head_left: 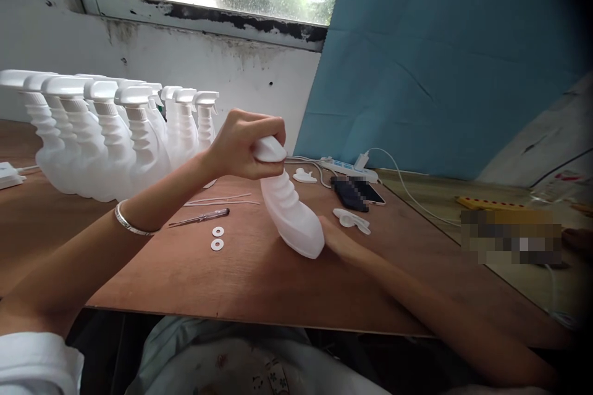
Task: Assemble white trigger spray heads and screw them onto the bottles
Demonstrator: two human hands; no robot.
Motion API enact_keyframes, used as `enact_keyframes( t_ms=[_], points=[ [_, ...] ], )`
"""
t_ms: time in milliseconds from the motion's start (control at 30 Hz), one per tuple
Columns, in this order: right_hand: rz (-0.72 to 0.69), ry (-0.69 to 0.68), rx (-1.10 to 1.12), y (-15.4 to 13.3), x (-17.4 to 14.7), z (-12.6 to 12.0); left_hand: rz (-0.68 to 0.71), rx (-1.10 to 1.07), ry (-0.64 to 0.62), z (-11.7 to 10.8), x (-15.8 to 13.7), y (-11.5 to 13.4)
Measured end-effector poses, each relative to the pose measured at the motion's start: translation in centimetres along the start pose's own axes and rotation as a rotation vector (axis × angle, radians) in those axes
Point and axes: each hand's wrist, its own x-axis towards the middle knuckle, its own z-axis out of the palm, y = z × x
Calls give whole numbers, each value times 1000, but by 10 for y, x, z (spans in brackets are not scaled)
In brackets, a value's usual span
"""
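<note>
A white translucent spray bottle (294, 222) leans over the wooden table in front of me, its ridged neck slanting up to the left. My left hand (248, 142) is closed around the white spray head (270, 149) on top of it. Against the right side of the bottle's body, my right hand (330, 233) holds it low down; the fingers are hidden behind the bottle. Two white washers (217, 238) and a screwdriver (204, 217) lie to the left, near thin white tubes (225, 201). Loose white spray-head parts (353, 221) lie to the right.
Several white spray bottles (106, 136) with heads on stand grouped at the left. Phones (356, 191) and a power strip (349, 169) with cables lie toward the back right. A blue cloth (417, 62) hangs behind. A table edge (259, 323) runs in front of me.
</note>
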Motion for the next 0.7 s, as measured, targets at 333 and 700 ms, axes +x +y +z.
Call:
enact_keyframes(
  t_ms=[333,700],
  points=[
    [-540,-213,-211,-101,9,41,173,-115,-161,8,25,19],
    [-714,109,-167,-113,9,62,287,-43,-180,6,27,17]
  ],
)
